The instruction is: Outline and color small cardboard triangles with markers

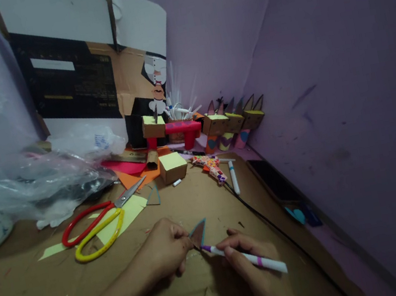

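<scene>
Between the fingers of my left hand (pixel 168 250) is a small cardboard triangle (pixel 198 233) with a bluish outline, pinched at its lower left. My right hand (pixel 255 265) grips a white marker (pixel 250 258) with a purple tip and a purple band. The marker's tip is at the triangle's lower right edge. A second triangle (pixel 153 195) with a blue outline lies farther back, beside the yellow-green paper. Behind my hands stands a small cardboard box (pixel 173 167) with a pale yellow top, and a white marker cap (pixel 177 183) lies in front of it.
Scissors (pixel 99 229) with red and yellow handles lie on paper at left. A patterned glue gun (pixel 211 166) trails a black cable (pixel 273 226) along the right side. Another marker (pixel 234 177), a dark phone (pixel 275 180), plastic bags (pixel 34 177) and eared box figures (pixel 235 121) surround the cardboard surface.
</scene>
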A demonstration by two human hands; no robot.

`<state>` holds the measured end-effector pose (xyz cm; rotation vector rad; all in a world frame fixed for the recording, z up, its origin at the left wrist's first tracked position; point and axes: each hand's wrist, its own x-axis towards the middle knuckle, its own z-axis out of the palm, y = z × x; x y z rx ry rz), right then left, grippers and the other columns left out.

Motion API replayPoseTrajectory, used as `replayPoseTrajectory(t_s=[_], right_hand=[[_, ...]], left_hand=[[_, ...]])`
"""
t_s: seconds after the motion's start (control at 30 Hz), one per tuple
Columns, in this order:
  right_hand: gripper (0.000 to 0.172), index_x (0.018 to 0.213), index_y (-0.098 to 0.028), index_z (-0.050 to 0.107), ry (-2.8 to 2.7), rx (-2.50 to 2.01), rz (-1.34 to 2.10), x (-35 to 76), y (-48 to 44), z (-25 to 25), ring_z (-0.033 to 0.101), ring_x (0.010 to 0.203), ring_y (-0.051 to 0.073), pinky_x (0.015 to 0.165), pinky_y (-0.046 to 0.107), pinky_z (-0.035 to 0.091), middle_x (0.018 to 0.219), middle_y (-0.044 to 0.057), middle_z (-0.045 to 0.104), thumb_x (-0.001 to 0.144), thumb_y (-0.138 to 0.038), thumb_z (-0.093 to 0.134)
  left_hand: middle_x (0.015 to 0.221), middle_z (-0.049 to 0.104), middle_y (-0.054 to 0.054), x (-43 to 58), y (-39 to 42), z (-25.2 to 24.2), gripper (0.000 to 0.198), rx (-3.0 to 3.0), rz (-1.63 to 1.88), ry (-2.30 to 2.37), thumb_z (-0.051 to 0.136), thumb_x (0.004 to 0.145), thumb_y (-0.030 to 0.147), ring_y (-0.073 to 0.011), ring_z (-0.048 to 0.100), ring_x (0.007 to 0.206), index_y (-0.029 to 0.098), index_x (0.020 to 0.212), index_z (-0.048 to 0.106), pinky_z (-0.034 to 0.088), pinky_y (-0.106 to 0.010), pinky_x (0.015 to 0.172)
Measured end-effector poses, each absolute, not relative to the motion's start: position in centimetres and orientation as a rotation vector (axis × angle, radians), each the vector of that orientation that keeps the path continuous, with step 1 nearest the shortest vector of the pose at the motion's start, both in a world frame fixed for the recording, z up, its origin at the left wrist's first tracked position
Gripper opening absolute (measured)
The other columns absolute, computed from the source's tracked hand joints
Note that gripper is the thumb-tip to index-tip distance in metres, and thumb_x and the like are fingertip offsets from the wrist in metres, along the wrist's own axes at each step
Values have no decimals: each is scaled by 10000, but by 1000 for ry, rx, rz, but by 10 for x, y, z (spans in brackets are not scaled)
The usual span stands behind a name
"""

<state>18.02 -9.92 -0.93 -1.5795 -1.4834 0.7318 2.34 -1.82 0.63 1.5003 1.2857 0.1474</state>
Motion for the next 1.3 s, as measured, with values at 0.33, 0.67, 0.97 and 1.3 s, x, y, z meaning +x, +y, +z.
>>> replayPoseTrajectory(t_s=[0.33, 0.67, 0.97, 1.3], right_hand=[[230, 748, -171, 691, -1360, -1623, 697, 176, -98, -8, 589, 555, 167, 496, 210, 425, 605, 27, 645, 764, -293, 497], [250, 705, -169, 681, -1390, -1614, 689, 176, -98, -9, 578, 554, 167, 540, 231, 430, 580, 21, 630, 762, -308, 482], [243, 708, -171, 685, -1399, -1603, 688, 177, -99, -12, 580, 543, 156, 567, 223, 434, 569, 11, 623, 760, -301, 486], [229, 670, -175, 684, -1313, -1599, 677, 173, -98, -6, 571, 540, 170, 501, 221, 401, 550, 20, 624, 743, -286, 498]], left_hand=[[316, 429, 46, 22, -18, 5, 399, 1520, 154, 1286, 477, 650, 529, -63, 286, 218, 185, 454, 425, 193, -186, 254], [306, 418, 44, 23, -19, 7, 411, 1515, 169, 1275, 486, 634, 544, -66, 288, 227, 188, 445, 408, 194, -194, 273], [312, 430, 44, 24, -17, 4, 419, 1509, 154, 1295, 485, 627, 574, -75, 300, 229, 190, 469, 432, 217, -201, 274], [314, 422, 48, 23, -19, 7, 448, 1500, 145, 1303, 486, 600, 616, -72, 291, 227, 190, 474, 433, 211, -204, 279]])
